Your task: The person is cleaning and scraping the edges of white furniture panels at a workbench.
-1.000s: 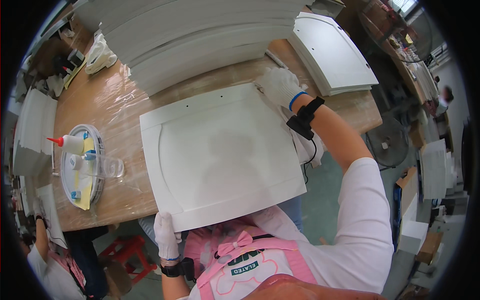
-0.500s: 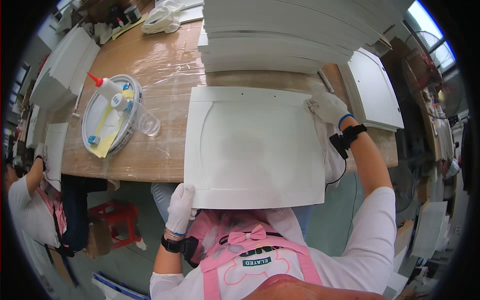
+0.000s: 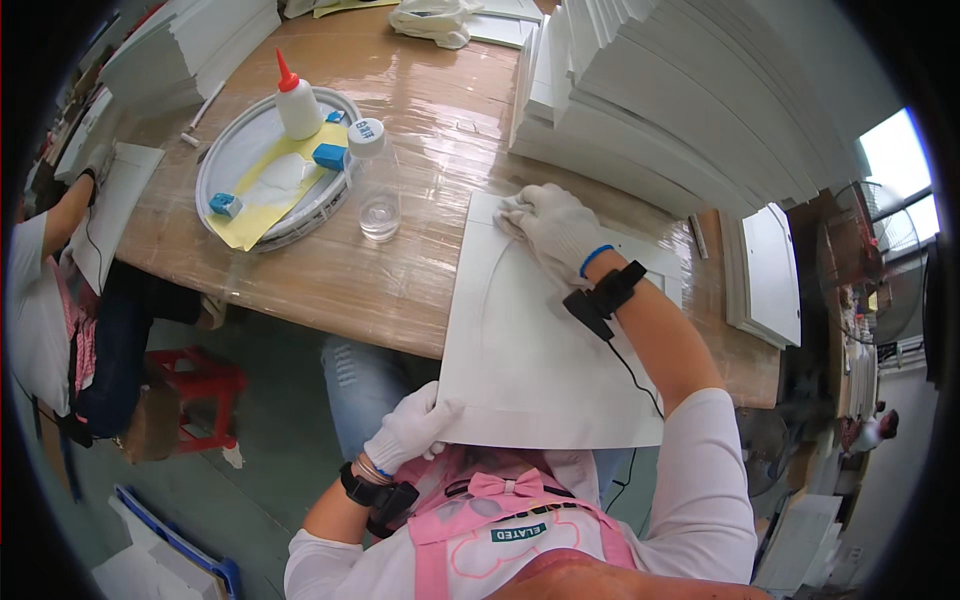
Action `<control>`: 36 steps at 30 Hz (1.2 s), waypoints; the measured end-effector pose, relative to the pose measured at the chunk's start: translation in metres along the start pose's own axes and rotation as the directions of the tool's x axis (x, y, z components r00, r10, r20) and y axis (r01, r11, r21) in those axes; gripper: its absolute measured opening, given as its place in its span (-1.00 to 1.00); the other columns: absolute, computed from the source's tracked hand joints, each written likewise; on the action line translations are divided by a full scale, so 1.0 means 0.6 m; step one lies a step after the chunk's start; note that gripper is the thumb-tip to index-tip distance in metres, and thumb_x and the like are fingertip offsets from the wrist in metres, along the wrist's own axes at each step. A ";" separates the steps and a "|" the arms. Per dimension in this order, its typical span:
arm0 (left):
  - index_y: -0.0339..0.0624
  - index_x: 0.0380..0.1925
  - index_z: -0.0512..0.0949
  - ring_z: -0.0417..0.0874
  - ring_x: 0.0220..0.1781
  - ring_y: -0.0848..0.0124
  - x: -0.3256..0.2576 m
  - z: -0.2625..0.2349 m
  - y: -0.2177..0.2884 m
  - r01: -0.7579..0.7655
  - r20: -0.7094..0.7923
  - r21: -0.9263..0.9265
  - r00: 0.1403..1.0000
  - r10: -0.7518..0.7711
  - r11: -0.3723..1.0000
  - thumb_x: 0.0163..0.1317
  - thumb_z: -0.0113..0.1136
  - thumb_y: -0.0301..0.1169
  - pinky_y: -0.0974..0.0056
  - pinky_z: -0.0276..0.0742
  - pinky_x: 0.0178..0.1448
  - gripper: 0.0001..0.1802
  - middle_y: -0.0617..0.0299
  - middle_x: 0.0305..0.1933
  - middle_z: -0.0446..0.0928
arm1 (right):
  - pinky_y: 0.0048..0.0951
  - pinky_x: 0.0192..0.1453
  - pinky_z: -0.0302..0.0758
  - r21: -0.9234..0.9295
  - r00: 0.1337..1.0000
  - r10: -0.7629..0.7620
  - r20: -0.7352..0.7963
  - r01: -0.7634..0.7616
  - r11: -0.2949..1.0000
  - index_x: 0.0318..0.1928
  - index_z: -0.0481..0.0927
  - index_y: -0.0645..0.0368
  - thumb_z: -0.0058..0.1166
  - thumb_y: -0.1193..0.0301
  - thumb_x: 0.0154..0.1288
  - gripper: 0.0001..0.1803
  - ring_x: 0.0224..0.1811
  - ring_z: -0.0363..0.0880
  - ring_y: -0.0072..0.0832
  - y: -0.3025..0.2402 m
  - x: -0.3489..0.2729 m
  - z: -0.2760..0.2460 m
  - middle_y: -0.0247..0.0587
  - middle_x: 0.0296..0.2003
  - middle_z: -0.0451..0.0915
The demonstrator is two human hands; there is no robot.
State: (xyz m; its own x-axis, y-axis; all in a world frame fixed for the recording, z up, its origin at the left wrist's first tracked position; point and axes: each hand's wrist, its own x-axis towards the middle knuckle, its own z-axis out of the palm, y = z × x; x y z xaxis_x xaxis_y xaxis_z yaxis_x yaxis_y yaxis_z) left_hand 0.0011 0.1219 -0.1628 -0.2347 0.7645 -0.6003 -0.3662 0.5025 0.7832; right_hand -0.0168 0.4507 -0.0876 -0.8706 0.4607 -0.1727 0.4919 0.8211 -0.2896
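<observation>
Your white-gloved right hand point(image 3: 555, 228) and bare forearm point(image 3: 662, 335) hide part of the flat white panel point(image 3: 535, 365); the tall white panel stack point(image 3: 680, 115) leaves the top edge; the distant person point(image 3: 880, 428) is blurred.

I'm facing brown worktable point(image 3: 455, 85), clear film point(image 3: 300, 290) covering its top, wrinkling and catching pale glare. Green-grey floor point(image 3: 275, 410) showing below table's near edge, to my left. Red stool point(image 3: 208, 382) standing there, brown cardboard box point(image 3: 153, 425) sitting just beside it. To my right, bright window point(image 3: 888, 160) letting in white light, dark frame crossing it. Round caged fan point(image 3: 868, 262) overlapping window's lower part. Pale wall point(image 3: 908, 425) rising at my far right, surroundings there looking dimmer.
</observation>
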 end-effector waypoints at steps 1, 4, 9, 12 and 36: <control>-0.23 0.04 0.47 0.48 -0.62 0.61 -0.003 0.000 0.005 -0.009 -0.004 -0.008 1.000 0.009 1.000 0.45 0.07 -0.06 0.43 0.49 -0.59 -0.56 0.30 -0.43 0.52 | -0.12 0.09 0.55 0.045 0.998 0.051 -0.040 -0.049 0.998 0.04 0.66 0.05 0.10 0.10 0.33 -0.59 0.08 0.60 -0.06 -0.022 0.019 0.011 0.01 0.02 0.62; -0.19 0.04 0.48 0.49 -0.61 0.59 -0.003 -0.008 0.004 0.009 0.045 0.007 0.999 -0.009 1.000 0.44 0.05 -0.06 0.42 0.48 -0.59 -0.57 0.31 -0.41 0.53 | -0.15 0.03 0.56 -0.057 0.948 -0.263 -0.179 0.257 0.965 -0.12 0.66 0.10 0.06 0.13 0.41 -0.68 -0.11 0.61 -0.03 -0.058 0.033 0.067 0.04 -0.24 0.59; -0.19 0.14 0.45 0.49 -0.59 0.62 -0.001 -0.020 0.014 0.059 0.091 0.034 0.994 -0.062 0.998 0.47 0.02 -0.02 0.46 0.50 -0.55 -0.50 0.33 -0.40 0.53 | -0.17 -0.02 0.58 -0.076 0.940 -0.317 0.126 0.328 0.942 -0.19 0.67 0.10 0.05 0.25 0.41 -0.78 -0.16 0.61 -0.04 -0.113 -0.035 0.069 0.03 -0.22 0.56; -0.19 0.11 0.45 0.51 -0.58 0.62 -0.002 -0.022 0.011 0.035 0.106 0.027 0.994 -0.038 0.999 0.47 0.02 -0.02 0.46 0.51 -0.54 -0.52 0.33 -0.40 0.53 | -0.21 0.02 0.59 -0.067 0.975 -0.197 0.104 0.204 0.977 -0.20 0.66 0.08 0.05 0.28 0.41 -0.80 -0.10 0.61 -0.07 -0.105 0.007 0.061 0.01 -0.15 0.57; -0.23 0.01 0.46 0.47 -0.61 0.64 0.010 -0.023 -0.014 -0.064 0.114 -0.053 0.991 0.069 0.997 0.45 0.06 -0.02 0.47 0.45 -0.60 -0.53 0.35 -0.42 0.50 | -0.25 0.10 0.58 -0.562 0.982 -0.185 0.047 0.179 0.808 -0.05 0.71 -0.19 0.02 0.26 0.42 -0.78 0.07 0.60 -0.24 -0.117 0.043 0.043 -0.21 -0.08 0.59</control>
State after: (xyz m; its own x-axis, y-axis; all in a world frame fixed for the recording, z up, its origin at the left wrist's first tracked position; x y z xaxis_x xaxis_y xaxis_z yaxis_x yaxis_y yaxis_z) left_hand -0.0098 0.1168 -0.1750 -0.1549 0.8386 -0.5222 -0.3974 0.4310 0.8101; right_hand -0.0736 0.3965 -0.0960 -0.9451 0.2844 -0.1606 0.2365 0.9350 0.2642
